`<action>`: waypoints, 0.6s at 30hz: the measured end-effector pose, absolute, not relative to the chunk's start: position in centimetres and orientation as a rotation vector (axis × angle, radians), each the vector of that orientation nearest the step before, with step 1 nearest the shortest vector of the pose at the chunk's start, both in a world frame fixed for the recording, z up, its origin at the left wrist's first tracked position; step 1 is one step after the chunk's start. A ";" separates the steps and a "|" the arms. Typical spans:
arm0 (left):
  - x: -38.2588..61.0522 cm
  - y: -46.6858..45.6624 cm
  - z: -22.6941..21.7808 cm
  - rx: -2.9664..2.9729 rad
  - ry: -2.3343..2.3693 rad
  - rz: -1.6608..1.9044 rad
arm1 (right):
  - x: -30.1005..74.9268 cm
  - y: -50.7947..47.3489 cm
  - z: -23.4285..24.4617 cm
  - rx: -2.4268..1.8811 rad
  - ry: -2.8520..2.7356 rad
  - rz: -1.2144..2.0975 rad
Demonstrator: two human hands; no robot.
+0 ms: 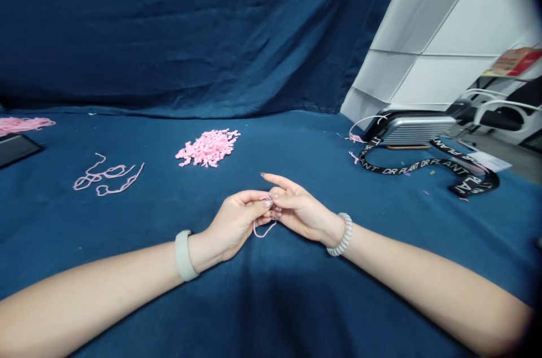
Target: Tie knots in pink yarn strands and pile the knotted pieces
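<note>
In the middle of the head view, my left hand point(237, 219) and my right hand point(302, 208) meet fingertip to fingertip above the blue cloth. Both pinch a piece of pink yarn point(265, 235), whose lower part hangs in a small loop below the fingers. The rest of that yarn is hidden by my fingertips. My right index finger points out to the left, away from the pinch. Beyond the hands lies a pile of short knotted pink yarn pieces point(208, 148). Loose pink yarn strands point(112, 177) curl on the cloth to the left.
A pink yarn bundle point(25, 124) and a dark flat object point(19, 149) sit at the left edge. On the right are a black lettered strap point(406, 170), a silver ribbed case point(419, 129) and a white paper point(489, 161). A blue curtain point(190, 30) hangs behind.
</note>
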State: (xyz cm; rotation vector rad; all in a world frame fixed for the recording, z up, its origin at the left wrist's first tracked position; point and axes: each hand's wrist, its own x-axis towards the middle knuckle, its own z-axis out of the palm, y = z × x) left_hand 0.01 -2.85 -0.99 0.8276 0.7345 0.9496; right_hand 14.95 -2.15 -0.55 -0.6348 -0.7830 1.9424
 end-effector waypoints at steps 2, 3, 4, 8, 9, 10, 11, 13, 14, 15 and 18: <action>0.0 -2.9 -0.8 0.833 0.732 0.938 | 15.1 -2.1 -0.4 -0.627 -0.784 1.989; 0.0 -3.0 -0.8 0.844 0.729 0.931 | 15.2 -2.0 -0.3 -0.632 -0.786 2.008; 0.1 -3.0 -0.7 0.859 0.721 0.923 | 15.2 -2.1 -0.3 -0.641 -0.788 2.027; 0.0 -3.1 -0.6 0.918 0.680 0.897 | 15.3 -2.2 -0.1 -0.662 -0.809 2.085; 0.0 -3.1 -0.7 0.918 0.680 0.895 | 15.2 -2.2 -0.1 -0.662 -0.812 2.088; 0.0 -3.1 -0.7 0.913 0.686 0.896 | 15.2 -2.3 -0.1 -0.665 -0.814 2.085; 0.1 -3.1 -0.7 0.904 0.698 0.900 | 15.2 -2.3 -0.1 -0.671 -0.813 2.077; 0.1 -3.1 -0.6 0.884 0.724 0.915 | 15.0 -2.2 -0.3 -0.681 -0.808 2.062; 0.1 -3.1 -0.5 0.874 0.736 0.923 | 15.0 -2.2 -0.4 -0.686 -0.807 2.053; 0.1 -3.2 -0.5 0.865 0.745 0.933 | 14.9 -2.2 -0.5 -0.690 -0.809 2.045; 0.2 -3.2 -0.3 0.840 0.746 0.964 | 14.8 -2.1 -0.7 -0.723 -0.839 2.021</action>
